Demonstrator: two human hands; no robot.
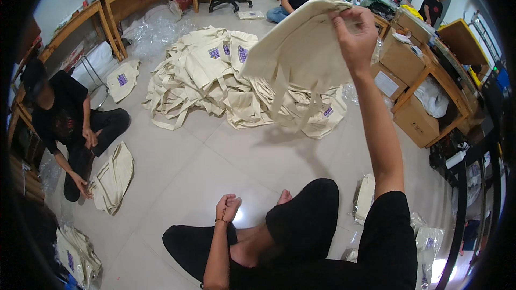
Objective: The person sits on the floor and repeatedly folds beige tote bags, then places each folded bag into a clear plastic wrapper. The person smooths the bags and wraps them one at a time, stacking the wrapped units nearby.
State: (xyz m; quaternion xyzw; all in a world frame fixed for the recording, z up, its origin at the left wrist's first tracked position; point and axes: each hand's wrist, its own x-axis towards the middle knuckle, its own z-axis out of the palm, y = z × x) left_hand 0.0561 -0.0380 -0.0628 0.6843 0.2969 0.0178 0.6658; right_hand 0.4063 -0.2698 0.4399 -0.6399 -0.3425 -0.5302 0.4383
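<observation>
Raised high at the upper right, my right hand (357,37) pinches the edge of a cream canvas tote bag (301,43). The bag hangs in the air with its straps dangling, in front of a big heap of tote bags (207,78), some with purple prints. Low over my crossed legs, my left hand (228,208) has its fingers curled in, and no object shows in it.
At the left a seated person (64,113) touches another tote bag (114,177). Packed bags in clear plastic lie at the lower left (78,258) and beside my right leg (364,198). Cardboard boxes (398,56) stand at the right; clear plastic (156,37) lies behind the heap.
</observation>
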